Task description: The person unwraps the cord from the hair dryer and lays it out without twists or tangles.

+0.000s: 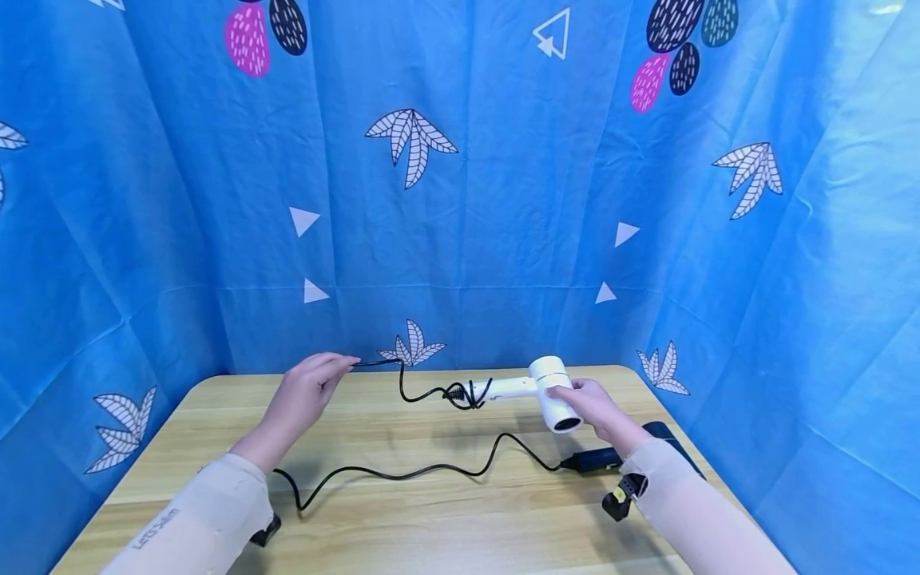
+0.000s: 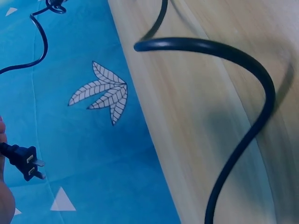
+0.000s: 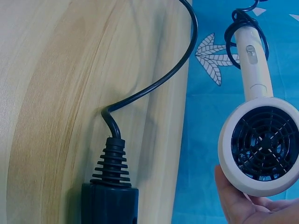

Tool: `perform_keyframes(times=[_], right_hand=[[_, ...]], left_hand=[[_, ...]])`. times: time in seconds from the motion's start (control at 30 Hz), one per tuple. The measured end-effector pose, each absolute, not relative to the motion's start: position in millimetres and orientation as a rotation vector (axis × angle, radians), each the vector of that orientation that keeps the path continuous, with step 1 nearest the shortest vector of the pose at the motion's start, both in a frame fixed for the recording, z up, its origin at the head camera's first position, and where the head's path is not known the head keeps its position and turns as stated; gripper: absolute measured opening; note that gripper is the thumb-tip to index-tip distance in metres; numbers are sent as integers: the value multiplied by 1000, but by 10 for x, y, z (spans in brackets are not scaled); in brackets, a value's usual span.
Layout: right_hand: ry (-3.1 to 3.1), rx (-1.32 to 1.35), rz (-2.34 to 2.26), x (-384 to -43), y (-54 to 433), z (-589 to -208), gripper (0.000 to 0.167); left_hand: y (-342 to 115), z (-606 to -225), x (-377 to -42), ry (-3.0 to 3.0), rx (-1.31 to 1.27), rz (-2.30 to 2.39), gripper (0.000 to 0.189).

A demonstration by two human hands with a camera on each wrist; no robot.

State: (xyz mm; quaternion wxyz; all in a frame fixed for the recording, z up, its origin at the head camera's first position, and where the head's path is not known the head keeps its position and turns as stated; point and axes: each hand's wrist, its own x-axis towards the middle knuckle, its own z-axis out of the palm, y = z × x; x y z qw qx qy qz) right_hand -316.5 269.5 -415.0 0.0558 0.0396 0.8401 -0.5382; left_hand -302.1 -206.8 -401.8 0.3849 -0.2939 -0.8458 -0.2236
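Note:
My right hand (image 1: 592,403) grips a white hair dryer (image 1: 512,388) by its head, above the far part of the table. The dryer's handle points left, and its black cord (image 1: 419,398) is wound in loose loops round the handle's end. In the right wrist view, the round grille (image 3: 265,143) faces the camera. Farther left, my left hand (image 1: 311,385) pinches the other end of this cord, which hangs slack between the hands. A black two-pin plug (image 2: 22,161) sticks out from the left hand in the left wrist view.
A black hair dryer (image 1: 595,461) lies at the table's right, partly hidden under my right forearm. Its black cord (image 1: 410,477) runs in waves leftward across the wooden table (image 1: 431,527) to beneath my left forearm. Blue patterned curtains (image 1: 460,239) surround the table's back and sides.

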Motion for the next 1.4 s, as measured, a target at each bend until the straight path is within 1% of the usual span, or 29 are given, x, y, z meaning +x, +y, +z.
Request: perform_keyframes(times=[0.23,0.77,1.2,1.4], right_hand=[[2565,127,-1601,-3154,2733,-4124,65],[2579,133,-1571,-3137,2764,-4122,68],[2556,130,-1616,-3115,2779,-4142,59],[2555,106,-1607,-3117,2789,-4163,59]], left_hand=[[-2145,-4061,-3037,-2243,-697,-595,27],[-2257,-4217,-3096,-2452,-636,-655,24],[-2340,-4306,-3185,-2571,-668,-553,22],[-2389,-4332,-3204,-2623,-702,-545,17]])
